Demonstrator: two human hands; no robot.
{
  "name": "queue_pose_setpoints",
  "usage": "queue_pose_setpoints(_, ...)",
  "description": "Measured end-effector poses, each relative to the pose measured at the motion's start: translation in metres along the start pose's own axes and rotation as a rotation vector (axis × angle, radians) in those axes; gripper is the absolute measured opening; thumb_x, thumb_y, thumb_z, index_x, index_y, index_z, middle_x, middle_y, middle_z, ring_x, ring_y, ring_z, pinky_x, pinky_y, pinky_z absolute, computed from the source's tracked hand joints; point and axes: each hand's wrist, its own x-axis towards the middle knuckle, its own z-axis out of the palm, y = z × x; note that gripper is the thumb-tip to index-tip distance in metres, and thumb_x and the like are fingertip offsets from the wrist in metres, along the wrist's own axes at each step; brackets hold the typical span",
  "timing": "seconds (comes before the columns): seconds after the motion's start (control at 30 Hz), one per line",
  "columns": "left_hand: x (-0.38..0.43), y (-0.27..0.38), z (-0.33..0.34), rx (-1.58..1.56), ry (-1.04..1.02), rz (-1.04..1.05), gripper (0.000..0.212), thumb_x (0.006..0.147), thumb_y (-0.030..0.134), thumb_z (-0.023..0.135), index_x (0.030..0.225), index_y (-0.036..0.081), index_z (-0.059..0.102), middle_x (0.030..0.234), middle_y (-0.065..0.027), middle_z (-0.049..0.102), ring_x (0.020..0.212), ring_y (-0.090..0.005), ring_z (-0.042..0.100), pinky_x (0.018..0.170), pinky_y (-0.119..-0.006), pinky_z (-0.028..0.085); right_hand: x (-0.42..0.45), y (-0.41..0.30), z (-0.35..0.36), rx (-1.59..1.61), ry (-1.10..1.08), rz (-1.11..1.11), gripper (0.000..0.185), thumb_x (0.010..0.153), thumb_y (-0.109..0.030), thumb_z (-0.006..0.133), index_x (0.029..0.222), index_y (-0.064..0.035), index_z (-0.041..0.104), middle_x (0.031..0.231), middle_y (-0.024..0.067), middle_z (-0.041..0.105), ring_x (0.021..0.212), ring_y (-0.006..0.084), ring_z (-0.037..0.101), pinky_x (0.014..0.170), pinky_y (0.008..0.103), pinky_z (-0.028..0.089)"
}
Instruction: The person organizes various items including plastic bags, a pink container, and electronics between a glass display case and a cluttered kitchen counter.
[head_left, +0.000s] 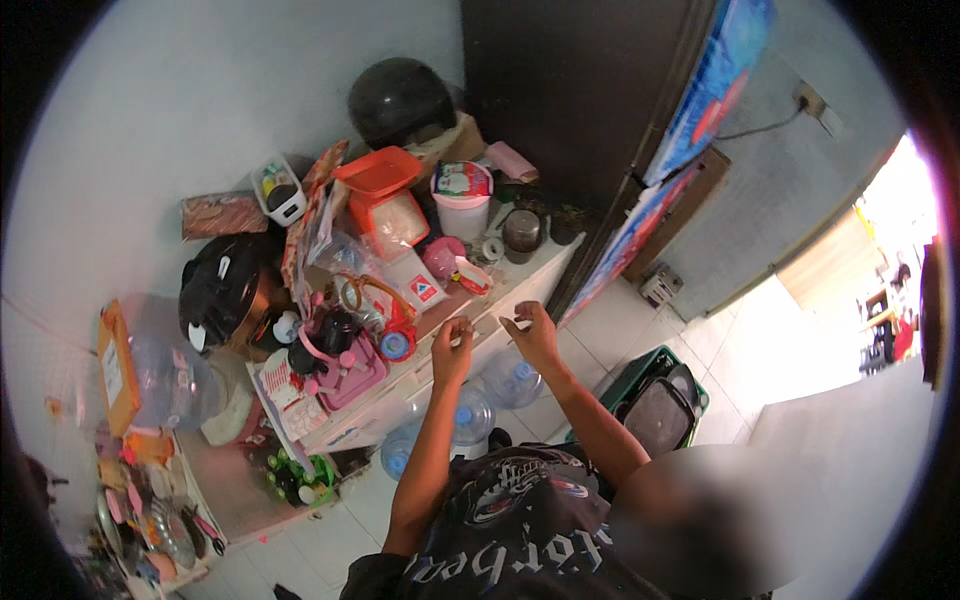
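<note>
My left hand (452, 352) is raised just off the front edge of a low white cabinet (517, 300), its fingers bent. Whether something small sits between those fingertips is too small to tell. My right hand (534, 339) is level with it a short way to the right, thumb and forefinger apart and nothing visible in them. Nearest to the left hand on the cabinet top are a blue-and-red round item (395, 345) and a pink tray (360, 382). A red-and-white packet (474, 277) lies beyond the hands.
Behind stand an orange container (390, 217), a white bucket (463, 214), a metal canister (523, 231) and a black helmet (401, 101). Large water bottles (514, 379) stand on the floor below my hands. A green crate (701, 397) is at right, beside a tall dark refrigerator-like cabinet (570, 90).
</note>
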Motion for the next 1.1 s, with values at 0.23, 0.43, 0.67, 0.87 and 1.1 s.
queue_pose_setpoints(0.23,-0.036,0.053,0.01,-0.209,-0.31,-0.218,0.019,0.093,0.017,0.062,0.108,0.006,0.061,0.097,0.0002,0.064,0.085,-0.0074,0.058,0.071,-0.025,0.051,-0.078,-0.038,-0.082,0.303,0.182,0.3,0.022,0.088,-0.016,0.071,0.083,-0.0005,0.057,0.071,0.002,0.061,0.067,0.0076,0.056,0.061,0.0243,0.047)
queue_pose_setpoints(0.43,-0.074,0.105,0.034,-0.279,-0.653,-0.149,0.019,0.094,0.016,0.061,0.108,0.004,0.061,0.097,0.0004,0.064,0.083,-0.006,0.056,0.068,-0.02,0.046,-0.165,-0.079,-0.11,0.323,0.453,0.261,0.016,0.094,-0.015,0.063,0.093,0.0008,0.061,0.076,0.0007,0.062,0.071,0.0074,0.057,0.065,0.0225,0.047)
queue_pose_setpoints(0.67,-0.148,0.127,0.037,-0.302,-1.101,-0.128,0.018,0.093,0.015,0.062,0.107,0.004,0.063,0.101,-0.0022,0.065,0.09,-0.0085,0.06,0.071,-0.024,0.05,-0.3,-0.131,-0.113,0.362,0.917,0.27,0.02,0.098,-0.017,0.058,0.104,0.0014,0.06,0.08,0.0014,0.062,0.072,0.0076,0.059,0.068,0.0231,0.049)
queue_pose_setpoints(0.87,-0.258,0.142,0.024,-0.266,-1.481,-0.17,0.019,0.095,0.012,0.057,0.111,0.003,0.062,0.105,-0.0054,0.065,0.093,-0.0124,0.062,0.076,-0.027,0.053,-0.44,-0.175,-0.098,0.274,1.27,0.416,0.023,0.096,-0.019,0.06,0.108,0.0006,0.06,0.082,0.0023,0.062,0.075,0.0092,0.061,0.071,0.0251,0.052)
queue_pose_setpoints(1.1,-0.397,0.167,0.0,-0.265,-2.006,-0.117,0.018,0.095,0.013,0.059,0.111,0.003,0.062,0.102,-0.0026,0.064,0.092,-0.0104,0.061,0.076,-0.026,0.052,-0.593,-0.223,-0.067,0.172,1.756,0.424,0.025,0.096,-0.022,0.06,0.109,0.0002,0.059,0.084,0.0024,0.062,0.078,0.009,0.06,0.071,0.0254,0.051)
